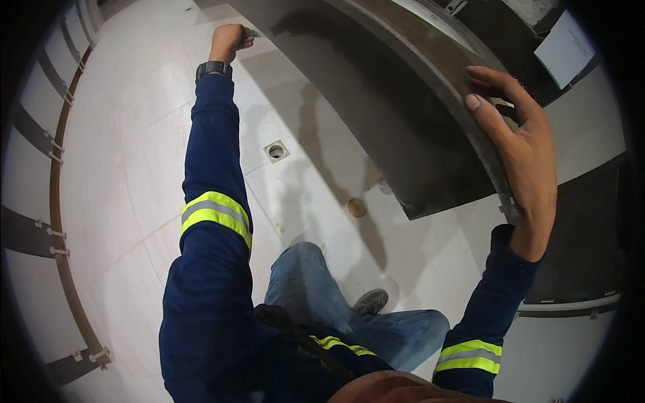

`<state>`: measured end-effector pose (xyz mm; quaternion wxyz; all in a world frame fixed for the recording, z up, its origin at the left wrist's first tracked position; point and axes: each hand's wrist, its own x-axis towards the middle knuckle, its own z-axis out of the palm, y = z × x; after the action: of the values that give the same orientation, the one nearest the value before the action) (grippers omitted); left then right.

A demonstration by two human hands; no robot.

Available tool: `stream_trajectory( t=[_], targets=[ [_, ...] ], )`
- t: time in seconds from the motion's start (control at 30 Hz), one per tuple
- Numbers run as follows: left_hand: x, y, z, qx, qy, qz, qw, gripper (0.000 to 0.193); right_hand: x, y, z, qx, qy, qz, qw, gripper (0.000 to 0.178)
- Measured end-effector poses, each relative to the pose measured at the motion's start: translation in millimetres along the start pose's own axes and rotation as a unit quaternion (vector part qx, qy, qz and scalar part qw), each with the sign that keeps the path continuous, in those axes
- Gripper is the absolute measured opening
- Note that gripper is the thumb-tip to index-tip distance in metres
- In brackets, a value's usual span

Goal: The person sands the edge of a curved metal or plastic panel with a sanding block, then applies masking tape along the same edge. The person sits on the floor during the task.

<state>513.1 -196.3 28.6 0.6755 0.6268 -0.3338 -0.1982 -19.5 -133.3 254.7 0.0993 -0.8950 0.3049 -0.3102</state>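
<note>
My left hand (pixel 230 42) is stretched far forward, fingers closed round a small, flat, greyish tool (pixel 252 33); most of it is hidden in the grip, so its kind is unclear. The tool is close to the far lower side of a dark grey panel (pixel 396 101). On the right, my right hand (pixel 521 127) curves over the raised edge (pixel 463 111) of the panel's counter, thumb and fingers apart. Its thumb tip appears to rest at the edge, and I see nothing held in it.
Pale tiles cover the floor (pixel 148 168), with a square drain (pixel 276 152) and a round brass-coloured cover (pixel 357 207). Grey and white cubicle doors (pixel 33 174) line the left. A white sheet (pixel 566 50) lies at the far right. My knees are bent below the panel.
</note>
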Motion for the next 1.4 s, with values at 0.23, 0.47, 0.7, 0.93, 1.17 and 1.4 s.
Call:
stream_trajectory(
  t=[0.23,0.47,0.7,0.93,1.17,1.4],
  targets=[
    [-51,-5,29,0.188,0.020,0.154,0.970,0.017,2,7,0,0.010,-0.015,-0.013,1.000,0.054],
    [-272,17,133,0.147,0.125,0.338,0.921,0.024,1,2,1,-0.006,0.000,-0.002,1.000,0.052],
    [-369,57,169,0.087,0.050,0.262,0.960,0.033,2,-5,3,-0.039,-0.004,0.000,0.999,0.052],
    [-325,86,126,0.128,0.086,0.277,0.948,0.029,5,-2,1,-0.035,-0.005,-0.058,0.998,0.053],
    [-351,188,142,-0.103,0.128,0.463,0.871,0.033,5,9,4,0.071,0.088,-0.108,0.988,0.052],
    [-317,282,234,0.124,0.060,0.645,0.752,0.035,2,36,-9,0.447,0.166,-0.112,0.872,0.030]
  ],
)
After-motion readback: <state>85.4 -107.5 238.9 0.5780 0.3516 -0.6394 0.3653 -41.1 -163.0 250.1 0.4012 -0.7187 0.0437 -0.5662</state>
